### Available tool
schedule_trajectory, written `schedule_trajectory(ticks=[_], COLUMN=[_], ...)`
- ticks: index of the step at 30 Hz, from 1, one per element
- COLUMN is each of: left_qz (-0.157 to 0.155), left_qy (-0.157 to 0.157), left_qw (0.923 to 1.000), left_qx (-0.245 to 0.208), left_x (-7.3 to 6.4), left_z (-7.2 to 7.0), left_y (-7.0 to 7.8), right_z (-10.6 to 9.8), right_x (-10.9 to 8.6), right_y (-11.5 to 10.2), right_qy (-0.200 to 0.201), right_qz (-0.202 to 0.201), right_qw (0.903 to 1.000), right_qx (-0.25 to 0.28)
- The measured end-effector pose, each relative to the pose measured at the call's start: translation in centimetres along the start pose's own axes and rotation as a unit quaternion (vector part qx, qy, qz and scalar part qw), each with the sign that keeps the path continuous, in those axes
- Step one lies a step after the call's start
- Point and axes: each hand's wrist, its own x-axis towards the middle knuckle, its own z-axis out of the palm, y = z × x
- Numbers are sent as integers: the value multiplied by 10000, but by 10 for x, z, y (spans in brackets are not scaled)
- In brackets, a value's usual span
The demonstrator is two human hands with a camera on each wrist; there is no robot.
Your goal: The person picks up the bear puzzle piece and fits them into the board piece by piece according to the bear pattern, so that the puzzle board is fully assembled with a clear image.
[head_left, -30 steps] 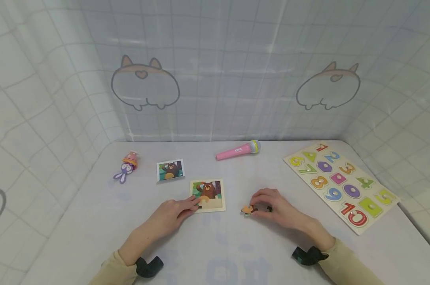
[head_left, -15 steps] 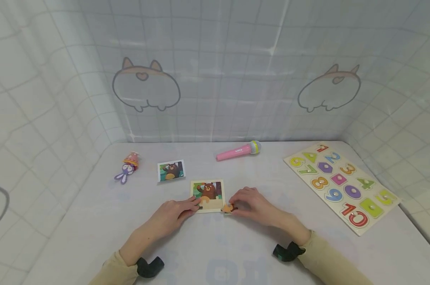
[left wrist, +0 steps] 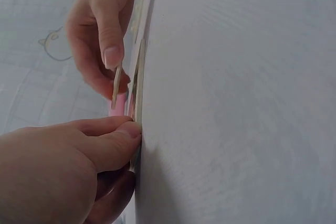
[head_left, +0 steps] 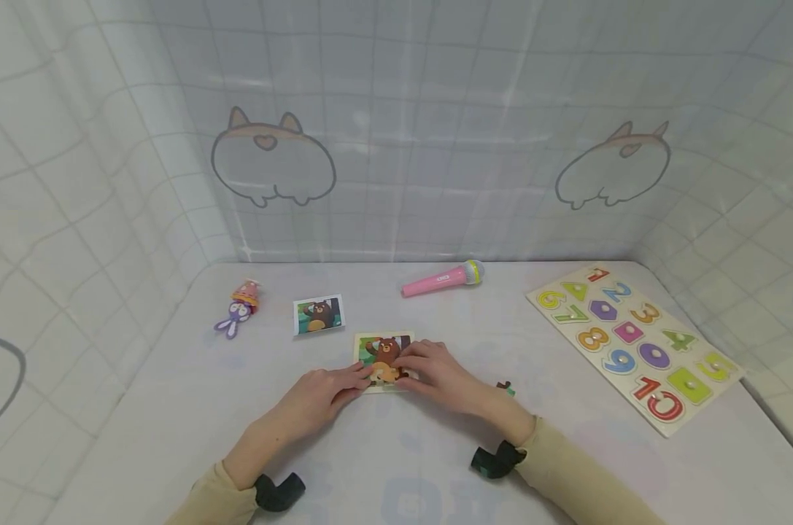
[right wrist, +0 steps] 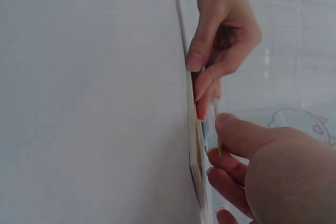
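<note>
My left hand holds the left edge of a small square bear puzzle board. In the left wrist view, its thumb and fingers pinch the board's edge. Close over the board, my right hand pinches a thin puzzle piece with an orange patch. The right wrist view has this piece edge-on between thumb and fingertips, raised above the board. The right fingers hide the board's right side. Another small dark and green piece lies on the table beyond my right forearm.
A bear picture card lies behind the board to the left, with a purple rabbit toy farther left. A pink toy microphone lies at the back. To the right is a wooden number puzzle. Tiled-print sheeting surrounds the table.
My right hand has moved left, carrying the puzzle piece from the table to over the board. The other small piece now shows behind the forearm. My left hand stays on the board.
</note>
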Motion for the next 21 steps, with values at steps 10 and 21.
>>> schedule_trajectory(ticks=[10, 21], left_qz=[-114, -86], left_qy=[13, 31], left_qw=[9997, 9999], left_qx=[-219, -98], left_x=[1, -1], left_z=[-2, -3], left_y=[3, 5], right_z=[8, 17], right_x=[7, 6], right_y=[-7, -4], right_qy=[0, 235], right_qz=[410, 374], right_qw=[9992, 9990], right_qx=[20, 51])
